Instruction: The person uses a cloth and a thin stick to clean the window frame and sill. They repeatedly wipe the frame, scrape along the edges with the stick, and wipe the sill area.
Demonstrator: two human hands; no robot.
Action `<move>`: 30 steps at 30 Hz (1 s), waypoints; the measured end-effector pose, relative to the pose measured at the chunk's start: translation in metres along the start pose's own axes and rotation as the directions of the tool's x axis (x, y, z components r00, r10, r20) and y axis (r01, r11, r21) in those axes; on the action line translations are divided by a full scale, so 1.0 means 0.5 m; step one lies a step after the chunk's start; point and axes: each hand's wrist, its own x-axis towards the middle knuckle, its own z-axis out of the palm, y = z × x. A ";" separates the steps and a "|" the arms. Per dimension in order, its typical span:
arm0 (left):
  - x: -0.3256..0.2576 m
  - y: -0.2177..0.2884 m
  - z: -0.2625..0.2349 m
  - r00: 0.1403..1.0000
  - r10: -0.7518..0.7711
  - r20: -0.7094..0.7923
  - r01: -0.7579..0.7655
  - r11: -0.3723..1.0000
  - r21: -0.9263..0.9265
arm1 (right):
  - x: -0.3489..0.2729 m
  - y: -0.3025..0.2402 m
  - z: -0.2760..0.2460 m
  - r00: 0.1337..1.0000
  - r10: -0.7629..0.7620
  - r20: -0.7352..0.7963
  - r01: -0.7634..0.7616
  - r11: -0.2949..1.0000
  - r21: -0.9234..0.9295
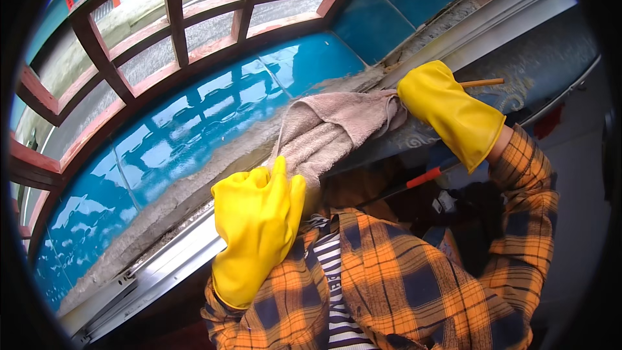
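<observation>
A damp-looking, pinkish-beige towel stretches between my hands, bunched and folded over the window track. My left hand, in a yellow rubber glove, is closed at the towel's lower left end, with the index finger pointing up along its edge. The towel's upper right end is gripped by my right hand, gloved the same way. From behind the right glove a thin wooden stick pokes out to the right; whether the hand holds it or it lies beneath cannot be made out.
Silver window track runs diagonally past the towel, beside a rough cement strip. Beyond lies a ledge of wet blue tiles, bordered by a red-brown window grille. A red-handled rod shows below my right arm.
</observation>
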 end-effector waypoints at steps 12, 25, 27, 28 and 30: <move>0.013 0.000 -0.007 0.995 -0.061 0.084 0.060 0.998 0.018 | 0.052 0.041 -0.067 0.963 -0.258 0.074 0.238 0.948 0.211; 0.006 0.028 -0.025 0.956 -0.205 0.211 0.184 0.976 0.115 | 0.060 -0.075 -0.153 0.835 -0.540 -0.103 0.440 0.544 0.714; 0.013 0.016 -0.020 0.971 -0.149 0.189 0.124 0.983 0.137 | 0.059 -0.112 -0.172 0.800 -0.569 -0.190 0.531 0.526 0.664; 0.019 0.016 -0.022 0.967 -0.155 0.203 0.132 0.984 0.122 | 0.063 -0.127 -0.172 0.777 -0.592 -0.214 0.568 0.511 0.645; 0.022 0.018 -0.025 0.977 -0.143 0.158 0.118 0.980 0.160 | 0.046 -0.153 -0.191 0.756 -0.575 -0.312 0.614 0.459 0.642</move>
